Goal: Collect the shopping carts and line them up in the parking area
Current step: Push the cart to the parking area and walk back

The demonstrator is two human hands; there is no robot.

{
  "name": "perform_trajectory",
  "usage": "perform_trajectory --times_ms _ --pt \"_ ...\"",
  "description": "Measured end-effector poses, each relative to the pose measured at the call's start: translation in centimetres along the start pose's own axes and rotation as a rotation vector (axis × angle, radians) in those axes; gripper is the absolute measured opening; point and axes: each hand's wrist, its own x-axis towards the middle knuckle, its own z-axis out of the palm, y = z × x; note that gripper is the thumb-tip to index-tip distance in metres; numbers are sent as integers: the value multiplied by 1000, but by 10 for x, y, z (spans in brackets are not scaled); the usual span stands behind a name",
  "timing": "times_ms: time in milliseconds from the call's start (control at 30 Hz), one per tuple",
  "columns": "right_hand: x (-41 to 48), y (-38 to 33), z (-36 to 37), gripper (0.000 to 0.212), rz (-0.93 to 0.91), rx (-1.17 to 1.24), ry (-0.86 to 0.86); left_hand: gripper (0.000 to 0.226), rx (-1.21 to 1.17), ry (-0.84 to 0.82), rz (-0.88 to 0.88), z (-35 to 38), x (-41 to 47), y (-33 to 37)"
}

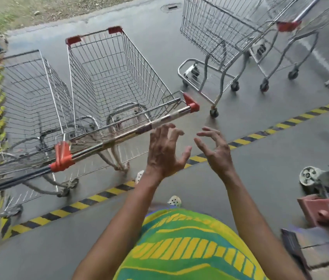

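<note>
So two shopping carts [117,77] sit side by side at the striped floor line [99,197], two more carts [220,33] stand loose at right, left hand [164,152] and right hand [217,150] both empty, fingers spread, just off the handle [129,134].

Head cam, fwd-down (close over hands [188,150])

Grey concrete floor [179,49]; striped tape [90,201] under the hands; four carts [115,77] beyond; jack [325,176] right.
</note>
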Motion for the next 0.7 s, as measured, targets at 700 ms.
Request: perform_trajectory --times_ms 700 --pt "188 71 -209 12 239 111 450 41 -320 -275 173 219 307 143"
